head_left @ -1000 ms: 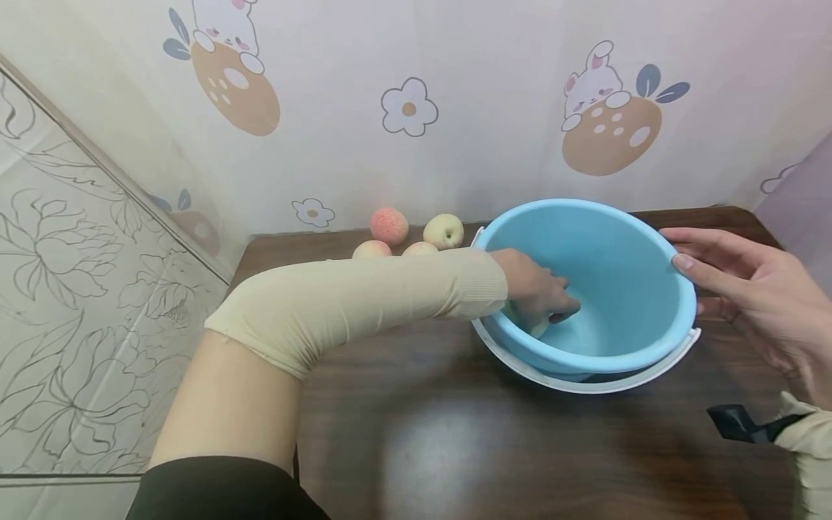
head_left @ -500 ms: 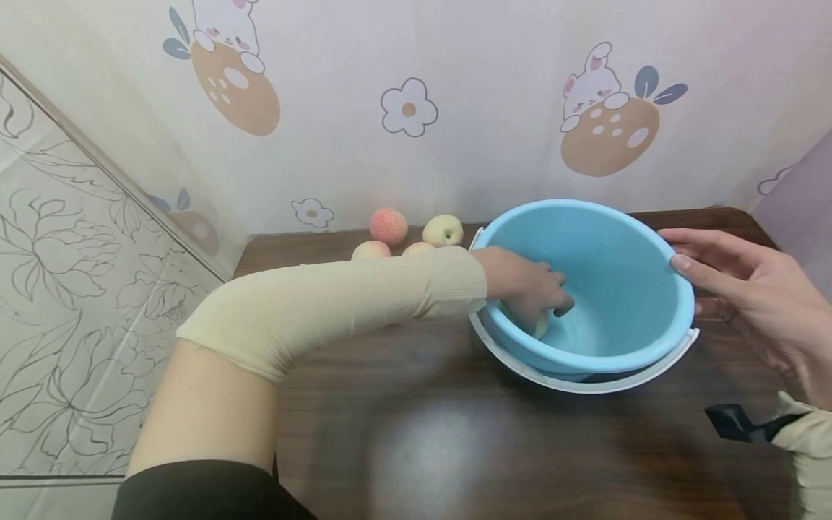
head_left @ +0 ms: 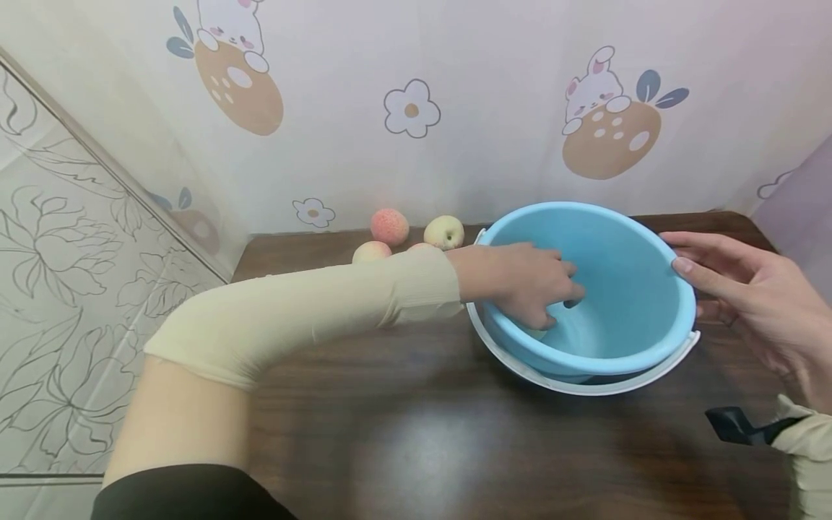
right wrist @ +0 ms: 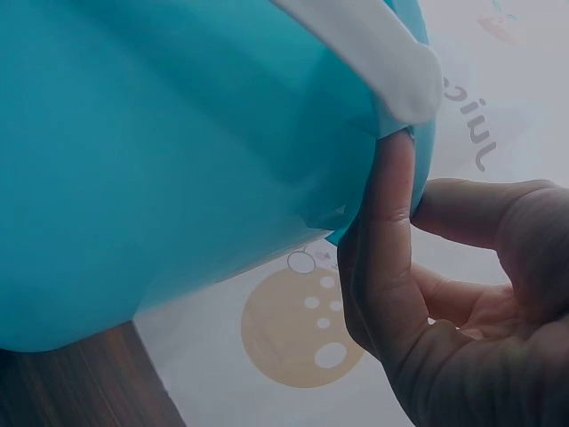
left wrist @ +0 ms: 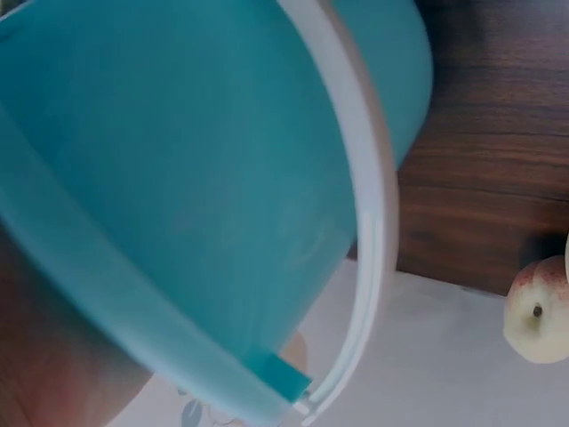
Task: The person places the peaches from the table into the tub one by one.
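Observation:
A light blue bucket [head_left: 624,289] with a white handle [head_left: 585,388] stands on the dark wooden table. My left hand [head_left: 529,283] reaches over its left rim into the opening, fingers loosely bent and thumb apart. Below the thumb, a small part of a pale thing [head_left: 536,334] shows inside the bucket; the hand hides most of it. The left wrist view has the bucket's outer wall [left wrist: 222,169] and only a blurred part of the hand. At the right rim my right hand [head_left: 757,289] pinches the bucket between thumb and fingers, close to the handle's joint in the right wrist view.
Left of the bucket, by the wall, lie a pink-red peach [head_left: 390,227], a pale yellow-green peach [head_left: 445,232] and a pale peach with a blush [head_left: 372,251]. Another is mostly behind my left sleeve [head_left: 312,303]. A patterned curtain [head_left: 481,130] hangs behind the table [head_left: 416,433].
My left hand has lifted slightly inside the bucket, its forearm drawing leftward. The pale thing beneath stays low in the bucket. My right hand keeps its hold on the rim.

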A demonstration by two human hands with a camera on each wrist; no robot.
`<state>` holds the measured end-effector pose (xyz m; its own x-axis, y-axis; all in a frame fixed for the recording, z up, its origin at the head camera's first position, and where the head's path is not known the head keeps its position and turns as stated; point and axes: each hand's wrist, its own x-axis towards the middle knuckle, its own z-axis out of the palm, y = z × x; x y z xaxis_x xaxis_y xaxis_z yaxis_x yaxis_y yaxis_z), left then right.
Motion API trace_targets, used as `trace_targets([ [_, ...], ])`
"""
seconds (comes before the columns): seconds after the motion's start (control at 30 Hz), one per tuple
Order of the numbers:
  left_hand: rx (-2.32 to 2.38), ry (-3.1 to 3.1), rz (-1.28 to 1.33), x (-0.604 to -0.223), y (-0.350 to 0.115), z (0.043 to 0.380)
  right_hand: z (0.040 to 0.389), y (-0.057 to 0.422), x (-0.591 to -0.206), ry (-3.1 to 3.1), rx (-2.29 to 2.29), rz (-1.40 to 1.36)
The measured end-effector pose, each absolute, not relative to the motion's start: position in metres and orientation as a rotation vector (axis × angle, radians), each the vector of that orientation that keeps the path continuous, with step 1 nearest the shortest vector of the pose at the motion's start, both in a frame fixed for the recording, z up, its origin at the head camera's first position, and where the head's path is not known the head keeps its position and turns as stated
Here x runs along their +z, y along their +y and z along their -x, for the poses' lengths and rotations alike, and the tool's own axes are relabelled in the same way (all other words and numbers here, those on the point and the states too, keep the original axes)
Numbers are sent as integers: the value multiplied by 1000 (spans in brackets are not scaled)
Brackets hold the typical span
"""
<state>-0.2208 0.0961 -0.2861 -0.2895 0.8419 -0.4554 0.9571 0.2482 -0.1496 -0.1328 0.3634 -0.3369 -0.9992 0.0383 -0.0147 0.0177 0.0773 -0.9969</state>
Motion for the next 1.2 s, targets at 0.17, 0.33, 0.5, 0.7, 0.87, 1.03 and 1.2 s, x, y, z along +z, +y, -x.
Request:
trace_targets([
  [0.17,-561,2330,-1702,-275,89,216,133,364,-338,-2298,2121,60],
  [0.33,-490,2423,-1757,-264,77,213,133,364,-338,-2285,2142,63],
  [0.5,-450,2496,-1789,-251,66,212,133,364,-339,-2241,2185,38],
  [0.7,-419,2586,-1742,-238,56,214,133,364,-339,-2270,2130,48],
  [0.87,-376,2660,-1698,-230,46,217,133,363,-339,-2262,2133,47],
  [1.03,-255,2714,-1658,-223,34,220,133,362,-338,-2284,2106,73],
  [1.2,-77,2762,-1624,-219,18,226,133,361,-337,-2294,2092,71],
])
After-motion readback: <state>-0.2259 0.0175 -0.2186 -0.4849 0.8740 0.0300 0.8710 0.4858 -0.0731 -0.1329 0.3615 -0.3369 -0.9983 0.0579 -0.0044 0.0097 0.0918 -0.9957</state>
